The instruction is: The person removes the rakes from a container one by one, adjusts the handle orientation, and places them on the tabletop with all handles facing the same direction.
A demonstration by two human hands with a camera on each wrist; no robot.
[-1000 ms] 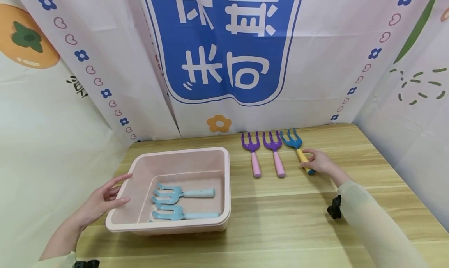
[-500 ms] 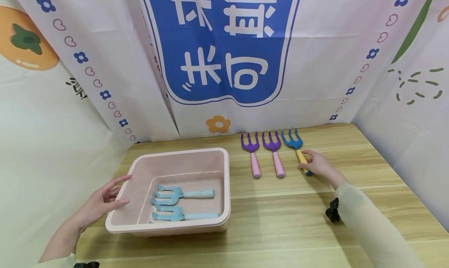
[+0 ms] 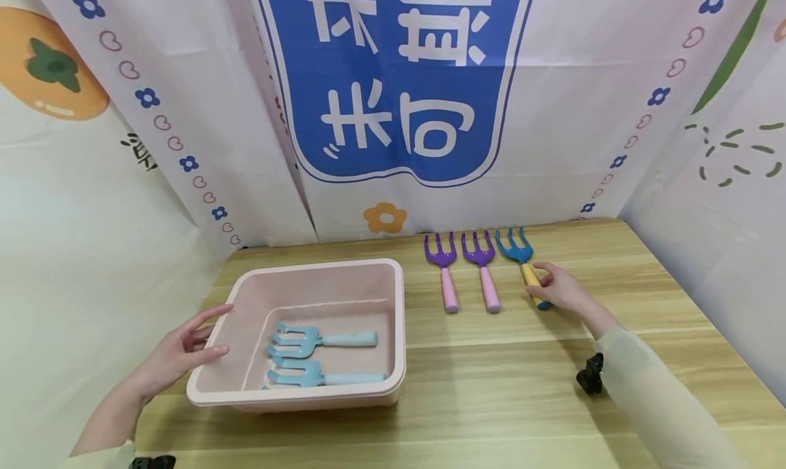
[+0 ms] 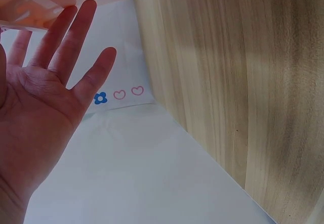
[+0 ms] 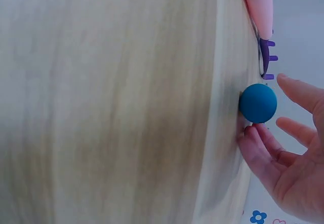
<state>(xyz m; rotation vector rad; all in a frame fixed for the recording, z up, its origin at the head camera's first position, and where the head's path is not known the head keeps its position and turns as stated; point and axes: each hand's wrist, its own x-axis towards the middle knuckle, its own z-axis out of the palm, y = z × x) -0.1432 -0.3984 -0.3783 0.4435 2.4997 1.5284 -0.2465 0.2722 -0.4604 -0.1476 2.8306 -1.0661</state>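
Note:
In the head view my right hand (image 3: 561,289) is at the yellow handle of a blue hand fork (image 3: 516,246), its thumb and fingers on either side of it. The right wrist view shows the handle's round blue end (image 5: 258,103) close to the fingers. To its left lie a purple hand fork with a pink handle (image 3: 488,289) and a matching purple fork (image 3: 449,289), tines away from me. My left hand (image 3: 178,356) rests at the left rim of a pale pink basin (image 3: 334,278). In the left wrist view its fingers extend against the basin's outside. Two light blue hand forks (image 3: 346,339) lie inside the basin.
The wooden table (image 3: 491,401) ends at a printed cloth backdrop (image 3: 552,148), close behind the tines. More cloth rises along the left and right sides. The basin stands on the left half of the table.
The blue fork has turned slightly in my right hand, its tines shifting right, away from the purple fork beside it. My left hand and the basin stay in place.

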